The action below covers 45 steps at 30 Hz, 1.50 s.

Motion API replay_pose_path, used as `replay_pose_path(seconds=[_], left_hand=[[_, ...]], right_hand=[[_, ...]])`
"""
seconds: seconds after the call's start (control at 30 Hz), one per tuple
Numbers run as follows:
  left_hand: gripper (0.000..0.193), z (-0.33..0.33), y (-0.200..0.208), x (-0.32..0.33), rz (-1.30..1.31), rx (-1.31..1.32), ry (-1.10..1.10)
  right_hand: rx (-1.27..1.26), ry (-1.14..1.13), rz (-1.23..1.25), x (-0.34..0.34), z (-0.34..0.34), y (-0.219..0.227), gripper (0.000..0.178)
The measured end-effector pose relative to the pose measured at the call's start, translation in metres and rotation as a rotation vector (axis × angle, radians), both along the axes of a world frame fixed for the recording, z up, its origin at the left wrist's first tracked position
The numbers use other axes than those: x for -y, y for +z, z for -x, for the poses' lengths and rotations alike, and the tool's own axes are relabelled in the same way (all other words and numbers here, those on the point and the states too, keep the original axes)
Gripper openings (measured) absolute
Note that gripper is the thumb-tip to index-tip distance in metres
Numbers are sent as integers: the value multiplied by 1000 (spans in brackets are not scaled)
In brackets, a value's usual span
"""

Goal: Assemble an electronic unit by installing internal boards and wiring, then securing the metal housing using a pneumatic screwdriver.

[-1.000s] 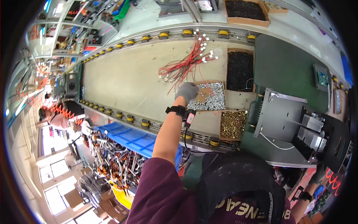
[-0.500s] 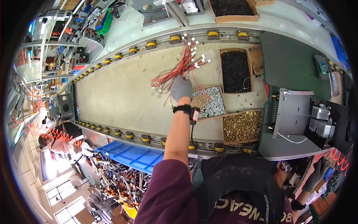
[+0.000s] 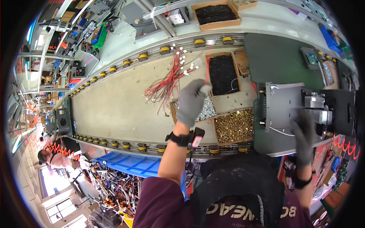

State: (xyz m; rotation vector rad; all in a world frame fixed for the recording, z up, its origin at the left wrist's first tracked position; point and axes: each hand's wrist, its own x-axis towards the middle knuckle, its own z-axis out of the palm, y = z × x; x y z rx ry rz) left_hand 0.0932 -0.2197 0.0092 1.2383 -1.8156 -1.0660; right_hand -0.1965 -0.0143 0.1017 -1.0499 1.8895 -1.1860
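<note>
We see a red wire (image 3: 207, 68), blurred, rising from the fingertips of our gloved left hand (image 3: 193, 100), which has them pinched together on it. It stands up beside the left edge of the box of black screws. Of our two hands, the right hand (image 3: 303, 133) is too blurred for us to tell whether it grips anything; it is over the near right part of the grey metal housing (image 3: 281, 108).

Under and beside our left hand lie silver screws (image 3: 206, 109) in a shallow cardboard box. Just beyond them we have black screws (image 3: 222, 74) in another box, and nearer us, brass-coloured screws (image 3: 234, 125). To the left, a bundle of red and black wires (image 3: 171, 78) with white connectors lies loose on the pale tabletop (image 3: 114, 102).

The housing rests on a dark green board (image 3: 275, 64), with a white cable (image 3: 281, 132) along its near side. Yellow rollers (image 3: 165, 50) line the tabletop's edges, and a blue tray (image 3: 129, 163) sits below the near edge.
</note>
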Motion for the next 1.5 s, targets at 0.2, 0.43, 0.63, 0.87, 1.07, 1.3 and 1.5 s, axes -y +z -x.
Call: replay_pose_path(seconds=[0.2, 0.43, 0.63, 0.87, 1.07, 1.3, 1.5], left_hand=[[24, 39, 58, -73, 118, 93, -343], [40, 54, 70, -95, -66, 48, -304], [31, 88, 57, -95, -506, -229, -725], [30, 101, 52, -113, -605, -55, -826], [30, 98, 49, -106, -785, -200, -555], [30, 111, 37, -114, -424, 153, -760], [30, 98, 17, -123, -281, 320, -889]], right_hand=[[227, 356, 80, 81, -45, 2, 45], [593, 480, -129, 70, -20, 31, 23], [502, 634, -155, 54, 7, 39, 25], [832, 103, 397, 61, 59, 11, 37], [494, -81, 101, 13, 45, -25, 33], [621, 304, -358, 5, 26, -23, 29], [373, 533, -358, 8, 3, -18, 31]])
